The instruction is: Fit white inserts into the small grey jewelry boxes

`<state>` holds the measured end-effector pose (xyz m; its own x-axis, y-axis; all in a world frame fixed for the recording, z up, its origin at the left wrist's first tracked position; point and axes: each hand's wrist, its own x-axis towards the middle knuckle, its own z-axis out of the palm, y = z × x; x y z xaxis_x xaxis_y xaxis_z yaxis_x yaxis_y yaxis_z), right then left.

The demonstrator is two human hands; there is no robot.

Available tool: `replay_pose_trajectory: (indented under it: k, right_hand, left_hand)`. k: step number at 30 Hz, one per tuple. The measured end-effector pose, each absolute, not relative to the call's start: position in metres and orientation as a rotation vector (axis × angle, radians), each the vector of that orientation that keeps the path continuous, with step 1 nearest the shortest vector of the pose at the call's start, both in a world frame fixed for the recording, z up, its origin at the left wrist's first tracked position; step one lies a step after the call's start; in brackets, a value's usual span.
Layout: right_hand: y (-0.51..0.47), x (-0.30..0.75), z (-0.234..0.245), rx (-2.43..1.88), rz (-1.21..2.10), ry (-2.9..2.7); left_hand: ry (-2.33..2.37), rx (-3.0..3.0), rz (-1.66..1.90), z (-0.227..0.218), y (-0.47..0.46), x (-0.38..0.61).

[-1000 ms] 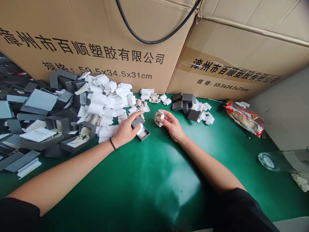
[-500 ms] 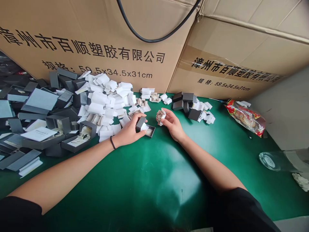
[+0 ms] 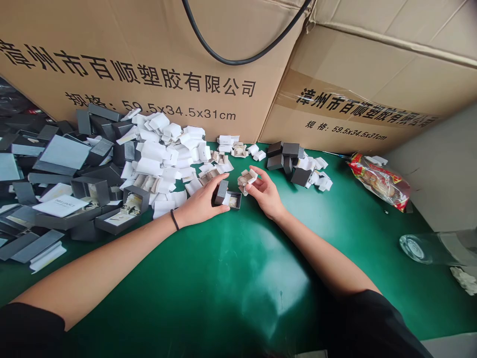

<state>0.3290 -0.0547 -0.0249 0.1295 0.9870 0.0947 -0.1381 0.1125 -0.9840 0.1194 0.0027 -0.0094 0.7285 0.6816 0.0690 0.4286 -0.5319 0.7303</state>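
My left hand [image 3: 203, 203] grips a small dark grey hinged box [image 3: 222, 191], which stands open with a pale interior showing in its lower half. Just right of it, my right hand [image 3: 266, 195] pinches a folded white and beige card insert [image 3: 246, 180] between thumb and fingers. The insert is apart from the box, close to its right edge. Behind my left hand lie white folded card inserts [image 3: 158, 151] in a heap. Part of the grey box is covered by my left fingers.
Dark grey boxes [image 3: 61, 154] are piled at left. A smaller group of dark boxes [image 3: 283, 155] with white pieces is at back right. Large cartons [image 3: 156, 40] line the back. A red food packet [image 3: 380, 181] and a clear glass [image 3: 417, 248] are at right.
The card insert has tilted and shifted slightly left in my right hand, nearer the box. My left hand and the box have moved slightly right.
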Motion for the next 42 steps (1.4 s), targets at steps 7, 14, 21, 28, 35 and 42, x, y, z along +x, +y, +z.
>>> replay_pose_trajectory:
  k: [7, 14, 21, 28, 35, 42]
  right_hand:
    - [-0.058, 0.321, -0.023, -1.087, 1.060, -1.178]
    - [-0.065, 0.315, -0.024, -1.175, 0.857, -1.533]
    - [-0.068, 0.315, -0.027, -1.362, 0.502, -1.809]
    - [-0.064, 0.319, -0.023, -1.375, 0.480, -1.891]
    - [-0.062, 0.319, -0.002, -1.546, 0.638, -1.913]
    - [-0.075, 0.310, -0.012, -1.729, 0.258, -2.044]
  left_hand:
    - [0.914, 2.203, 0.477, -0.010, 0.001, 0.122]
    - [0.946, 2.194, 0.489, -0.010, 0.000, 0.122]
    - [0.931, 2.190, 0.505, -0.013, 0.000, 0.122]
    - [0.909, 2.206, 0.509, -0.012, 0.001, 0.123]
    - [0.899, 2.206, 0.521, -0.011, 0.001, 0.124]
    - [0.879, 2.213, 0.538, -0.012, 0.005, 0.124]
